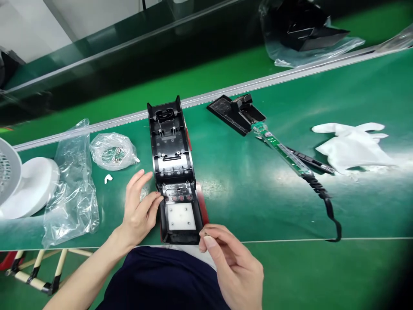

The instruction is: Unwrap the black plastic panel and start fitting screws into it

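Note:
A long black plastic housing [169, 146] lies lengthwise in front of me, its inner side up. At its near end sits a white square plate [181, 216] with small screws at its corners. My left hand [140, 211] is at the housing's left edge, thumb and forefinger pinched together by the rim, the other fingers raised. Whatever lies between those fingertips is hidden. By the near right corner, my right hand [232, 258] pinches something tiny between thumb and forefinger, too small to name.
Left of the housing lie a clear bag of small metal parts [116, 153], a flat plastic bag [75, 185] and a white fan-like object [29, 185]. To the right are an opened device with a green circuit board [280, 148] and cable, and a white glove [351, 146].

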{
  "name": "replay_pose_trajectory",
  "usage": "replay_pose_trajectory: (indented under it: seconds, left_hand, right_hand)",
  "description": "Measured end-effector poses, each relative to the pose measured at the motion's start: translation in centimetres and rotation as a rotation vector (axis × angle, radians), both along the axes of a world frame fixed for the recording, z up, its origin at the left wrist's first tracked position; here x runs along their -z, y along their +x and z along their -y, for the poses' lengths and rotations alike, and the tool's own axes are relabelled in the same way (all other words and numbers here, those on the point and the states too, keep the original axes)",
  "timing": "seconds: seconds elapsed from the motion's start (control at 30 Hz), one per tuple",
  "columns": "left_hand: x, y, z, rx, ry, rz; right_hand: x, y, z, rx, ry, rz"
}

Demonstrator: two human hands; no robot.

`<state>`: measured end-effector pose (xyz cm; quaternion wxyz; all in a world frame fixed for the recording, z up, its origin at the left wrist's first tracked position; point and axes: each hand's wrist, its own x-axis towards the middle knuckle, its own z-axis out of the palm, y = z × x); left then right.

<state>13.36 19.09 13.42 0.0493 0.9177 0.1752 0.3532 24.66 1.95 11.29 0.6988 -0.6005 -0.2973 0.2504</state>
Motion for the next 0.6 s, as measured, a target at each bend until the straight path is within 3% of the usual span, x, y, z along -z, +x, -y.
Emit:
replay_pose_trajectory:
  seconds: [0.13, 0.33, 0.6]
  left_hand:
    - [0.6, 2.0, 0.0, -0.088, 0.098, -0.128]
    - [1.3, 3.6, 0.5, -0.207, 0.019, -0.27]
    - [0.6, 2.5, -0.1, -0.262, 0.113, -0.294]
  right_hand:
    - [-0.2, -0.2, -0.4, -0.042, 0.05, -0.028]
    - [-0.9, -0.1, 0.4, -0.044, 0.092, -0.01]
    - [0.0, 0.7, 0.4, -0.036, 0.089, -0.092]
